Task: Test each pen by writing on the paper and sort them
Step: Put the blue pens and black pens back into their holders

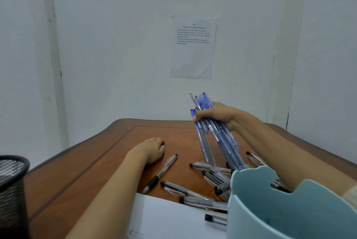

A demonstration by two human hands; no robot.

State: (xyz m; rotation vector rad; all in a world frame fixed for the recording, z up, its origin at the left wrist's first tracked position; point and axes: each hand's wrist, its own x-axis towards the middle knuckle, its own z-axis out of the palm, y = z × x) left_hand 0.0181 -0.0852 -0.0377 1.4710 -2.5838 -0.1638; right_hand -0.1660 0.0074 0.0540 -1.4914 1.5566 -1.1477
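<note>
My right hand (pixel 216 114) grips a bundle of blue pens (pixel 214 136), held upright with their lower ends near the table beside the pile. Several clear pens with black caps (pixel 195 194) lie scattered on the wooden table (pixel 92 161) in front of me. One pen with a black grip (pixel 161 173) lies apart, just right of my left wrist. My left hand (pixel 152 149) rests on the table with its fingers curled under, holding nothing. A white sheet of paper (pixel 170 219) lies at the near edge, with faint scribbles at its lower left.
A light blue plastic container (pixel 289 209) stands at the near right, hiding part of the pen pile. A black mesh pen holder (pixel 11 184) stands at the near left. A printed instruction sheet (pixel 193 49) is taped to the white wall behind the table.
</note>
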